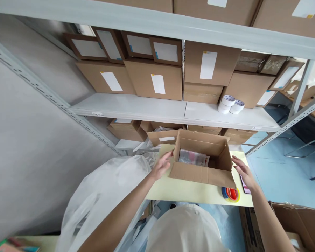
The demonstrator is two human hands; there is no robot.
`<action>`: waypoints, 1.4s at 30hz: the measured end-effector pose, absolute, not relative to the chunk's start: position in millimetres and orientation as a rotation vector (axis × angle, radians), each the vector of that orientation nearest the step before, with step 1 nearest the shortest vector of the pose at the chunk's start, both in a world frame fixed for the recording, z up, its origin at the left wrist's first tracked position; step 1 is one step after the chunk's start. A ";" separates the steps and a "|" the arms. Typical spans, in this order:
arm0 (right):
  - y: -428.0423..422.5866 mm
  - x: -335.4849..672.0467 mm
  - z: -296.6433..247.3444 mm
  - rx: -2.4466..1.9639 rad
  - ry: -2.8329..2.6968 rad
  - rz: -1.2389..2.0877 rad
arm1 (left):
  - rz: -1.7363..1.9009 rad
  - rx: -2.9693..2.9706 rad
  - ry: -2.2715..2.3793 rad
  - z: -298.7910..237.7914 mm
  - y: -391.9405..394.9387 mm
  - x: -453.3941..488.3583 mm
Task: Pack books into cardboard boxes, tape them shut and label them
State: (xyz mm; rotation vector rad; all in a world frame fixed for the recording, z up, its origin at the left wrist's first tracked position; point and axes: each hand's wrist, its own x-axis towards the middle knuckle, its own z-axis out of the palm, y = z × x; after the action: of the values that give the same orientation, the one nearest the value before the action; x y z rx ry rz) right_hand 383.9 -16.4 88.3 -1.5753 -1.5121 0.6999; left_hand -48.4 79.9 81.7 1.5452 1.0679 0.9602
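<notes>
An open cardboard box (202, 175) stands on a pale yellow tabletop, its front flap folded outward. Inside lies a clear plastic packet (191, 157) with some pink and white print. My left hand (162, 166) is at the box's left side, fingers stretched out, the tips at or very near the cardboard. On the opposite side my right hand (244, 172) has its fingers extended close to the right wall; whether they touch it I cannot tell. A tape dispenser (231, 194), red, blue and yellow, lies in front of the box. Partly behind my right wrist is a phone (245, 185).
Shelves (157, 108) with labelled cartons (157, 82) rise behind the table. White tape rolls (228, 103) sit on the middle shelf. A large translucent plastic bag (105, 189) bulges at the left. Another open carton (301, 220) stands at the lower right.
</notes>
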 end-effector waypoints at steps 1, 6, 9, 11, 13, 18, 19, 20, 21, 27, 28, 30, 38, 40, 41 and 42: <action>-15.0 383.9 89.1 -1.588 -1.619 0.723 | 0.845 1.723 1.017 85.1 81.6 -50.0; -12.8 395.4 89.5 -1.682 -1.997 0.850 | 0.277 2.254 0.809 100.5 99.2 -60.0; -16.7 402.3 91.0 -1.733 -2.062 0.828 | 0.266 2.285 0.820 102.5 108.6 -62.3; -17.7 402.5 90.4 -1.709 -2.019 0.840 | 0.367 2.208 0.890 97.7 110.2 -60.2; -15.3 399.1 86.5 -1.709 -1.855 0.882 | 0.495 2.099 0.987 88.6 108.6 -55.3; 6.1 386.0 66.4 -1.720 -1.245 0.874 | 0.821 1.862 1.353 63.6 108.6 -38.7; 12.8 384.7 63.4 -1.706 -1.217 0.865 | 0.874 1.826 1.385 60.4 111.0 -35.7; 20.4 384.1 61.7 -1.698 -1.217 0.860 | 0.909 1.804 1.394 58.0 114.0 -33.1; 28.7 384.2 61.5 -1.695 -1.229 0.856 | 0.923 1.796 1.389 56.2 117.1 -30.9; 82.3 387.4 86.3 -1.543 -1.269 0.842 | 0.838 1.777 1.386 49.3 126.6 -29.0; 88.2 387.2 90.6 -1.539 -1.295 0.840 | 0.839 1.750 1.392 47.7 126.2 -29.9; 93.8 386.7 94.8 -1.552 -1.365 0.840 | 0.844 1.658 1.392 44.1 124.9 -31.7; 59.6 373.1 59.6 -1.728 -1.419 0.723 | 0.827 1.349 1.259 46.8 133.1 -26.1; 51.6 365.5 51.2 -1.772 -1.277 0.731 | 0.812 1.377 1.276 53.1 138.9 -21.1; 48.3 361.8 48.4 -1.783 -1.214 0.741 | 0.802 1.402 1.299 55.9 140.8 -18.7; 45.4 358.2 46.4 -1.790 -1.171 0.749 | 0.792 1.427 1.335 58.0 141.5 -16.8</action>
State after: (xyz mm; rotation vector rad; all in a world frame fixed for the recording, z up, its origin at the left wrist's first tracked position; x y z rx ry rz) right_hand 358.2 45.4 46.4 -1.7897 -1.1713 0.7487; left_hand -16.8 141.5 58.0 1.4273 1.3354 0.7918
